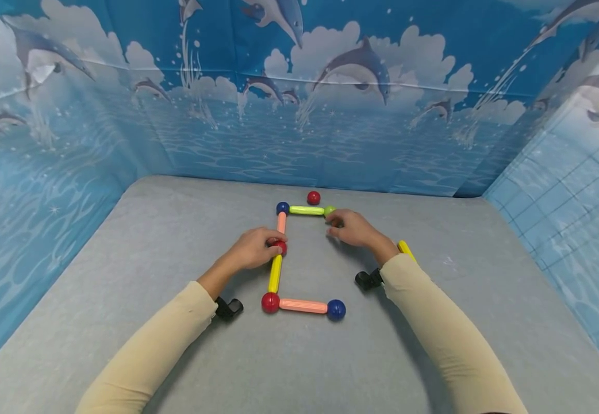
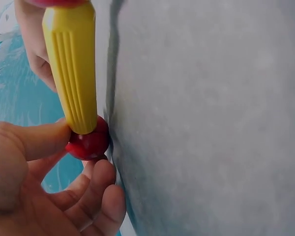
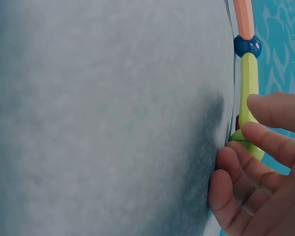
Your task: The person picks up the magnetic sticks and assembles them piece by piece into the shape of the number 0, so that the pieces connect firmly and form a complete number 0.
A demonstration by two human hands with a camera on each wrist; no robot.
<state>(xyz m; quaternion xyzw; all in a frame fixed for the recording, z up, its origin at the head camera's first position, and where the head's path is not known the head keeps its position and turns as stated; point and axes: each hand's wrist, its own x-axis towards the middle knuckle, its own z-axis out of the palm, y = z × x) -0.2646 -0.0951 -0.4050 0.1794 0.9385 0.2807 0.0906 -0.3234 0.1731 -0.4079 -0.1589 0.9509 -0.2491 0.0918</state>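
Magnetic sticks and balls lie joined on the grey table. My left hand [image 1: 253,248] pinches the middle red ball [image 2: 88,146] between thumb and fingers; a yellow stick [image 1: 275,273] and a far salmon stick [image 1: 281,223] meet there. At the far right corner, my right hand [image 1: 353,228] is beside the green ball [image 1: 329,211], thumb and fingers apart, fingertips overlapping it in the right wrist view. A lime stick [image 1: 307,210] links that ball to a blue ball [image 1: 283,208]. The near red ball [image 1: 271,302], salmon stick [image 1: 303,306] and blue ball [image 1: 336,310] form the near side.
A loose red ball [image 1: 313,198] sits just behind the lime stick. Another yellow stick [image 1: 406,249] lies partly hidden by the right forearm. Dolphin-print curtains [image 1: 299,144] hang around the back and sides of the grey table [image 1: 185,207].
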